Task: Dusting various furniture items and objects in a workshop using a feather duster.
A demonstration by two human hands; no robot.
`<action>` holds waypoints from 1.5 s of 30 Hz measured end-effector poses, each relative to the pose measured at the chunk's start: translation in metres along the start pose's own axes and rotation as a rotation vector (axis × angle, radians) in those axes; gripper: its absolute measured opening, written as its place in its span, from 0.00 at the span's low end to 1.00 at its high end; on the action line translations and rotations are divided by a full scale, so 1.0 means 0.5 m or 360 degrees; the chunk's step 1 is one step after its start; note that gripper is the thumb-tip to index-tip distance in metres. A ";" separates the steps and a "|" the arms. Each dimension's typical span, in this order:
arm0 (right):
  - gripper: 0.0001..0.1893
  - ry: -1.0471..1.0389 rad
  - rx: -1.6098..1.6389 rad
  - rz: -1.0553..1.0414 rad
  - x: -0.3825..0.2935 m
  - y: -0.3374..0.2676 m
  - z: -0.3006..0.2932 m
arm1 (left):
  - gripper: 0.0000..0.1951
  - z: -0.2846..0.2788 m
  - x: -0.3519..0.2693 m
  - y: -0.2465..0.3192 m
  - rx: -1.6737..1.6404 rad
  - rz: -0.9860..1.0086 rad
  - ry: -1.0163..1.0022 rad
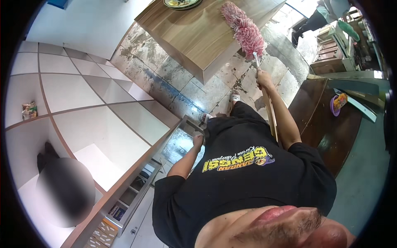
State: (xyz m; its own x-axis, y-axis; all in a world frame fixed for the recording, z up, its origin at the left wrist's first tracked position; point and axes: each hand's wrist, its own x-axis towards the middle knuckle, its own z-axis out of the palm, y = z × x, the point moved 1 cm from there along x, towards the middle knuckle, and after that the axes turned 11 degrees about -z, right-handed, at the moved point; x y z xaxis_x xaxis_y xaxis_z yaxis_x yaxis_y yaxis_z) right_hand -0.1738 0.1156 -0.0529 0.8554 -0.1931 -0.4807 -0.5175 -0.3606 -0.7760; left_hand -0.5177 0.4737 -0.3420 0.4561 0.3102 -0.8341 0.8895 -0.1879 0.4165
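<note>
On the right, my right hand (pixel 263 80) is closed around the light handle of a fluffy pink-and-white duster (pixel 245 32). The duster's head points forward, over the corner of a wood-grain tabletop (pixel 183 37). My left hand (pixel 198 141) hangs low at my left side with its fingers curled, beside a grey frame (pixel 189 124) around a shiny, reflective pane. Whether it touches the frame or holds anything small cannot be told. A long wooden strip (pixel 270 114) runs below my right hand, along the forearm.
White cubby shelving (pixel 74 90) fills the left, with a small packet (pixel 29 110) and a dark object (pixel 46 156) inside. Worn floor tiles (pixel 226 74) lie ahead. A dark brown wooden surface (pixel 328 130) at right bears a purple-rimmed item (pixel 335 105). Another person's legs (pixel 310 24) show at upper right.
</note>
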 end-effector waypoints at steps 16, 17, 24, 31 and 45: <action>0.28 -0.0112 0.0111 -0.0446 0.266 0.030 -0.222 | 0.19 0.152 0.222 0.291 -0.0184 0.0445 -0.0058; 0.28 0.0018 0.0080 -0.0527 0.296 0.028 -0.239 | 0.19 0.173 0.242 0.316 -0.0192 0.0326 -0.0122; 0.27 -0.0465 -0.0287 -0.0650 0.292 0.063 -0.335 | 0.13 0.290 0.042 0.762 0.0222 0.0511 0.0396; 0.27 -0.0283 -0.0371 -0.0366 0.398 0.016 -0.515 | 0.09 0.396 -0.071 1.022 -0.0075 0.1065 0.0096; 0.26 0.0192 -0.0494 -0.0348 0.697 0.014 -0.717 | 0.11 0.692 -0.022 1.586 -0.0043 0.1201 -0.0547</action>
State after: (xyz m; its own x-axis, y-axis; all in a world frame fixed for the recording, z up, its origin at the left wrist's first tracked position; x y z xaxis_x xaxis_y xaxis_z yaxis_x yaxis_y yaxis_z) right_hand 0.1290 -0.2811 -0.0795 0.9508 -0.1804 -0.2518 -0.3068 -0.6601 -0.6856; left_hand 0.1733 -0.0009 -0.1277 0.9007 -0.1929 -0.3893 0.3503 -0.2076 0.9133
